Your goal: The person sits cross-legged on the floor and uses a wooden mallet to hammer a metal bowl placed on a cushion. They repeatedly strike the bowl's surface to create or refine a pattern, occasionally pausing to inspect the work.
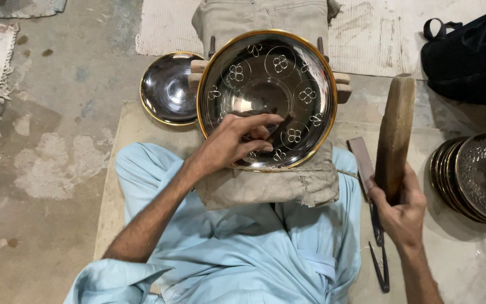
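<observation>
Engraved metal bowl (268, 84) with a gold rim and flower marks lies tilted on a padded cloth block (271, 186) over the person's lap. Right hand (400, 208) grips an upright wooden mallet (396, 135). Left hand (234, 141) pinches a small dark tool (279, 125) against the bowl's inside. A smaller bowl (167, 87) sits just beside.

Left hand (237, 141) covers lower-left part of engraved bowl (266, 98); whatever fingers pinch against metal too dark to make out. Wooden block (341, 84) under bowl mostly hidden, only ends showing. Small bowl (168, 87) partly overlapped by engraved bowl rim. Right hand (400, 211) wraps base of wooden mallet (395, 135), lower end hidden. Stack of bowls (476, 177) and black bag (473, 53) cut by right edge. Dark metal tool (379, 253) beneath right wrist, kind unclear.
</observation>
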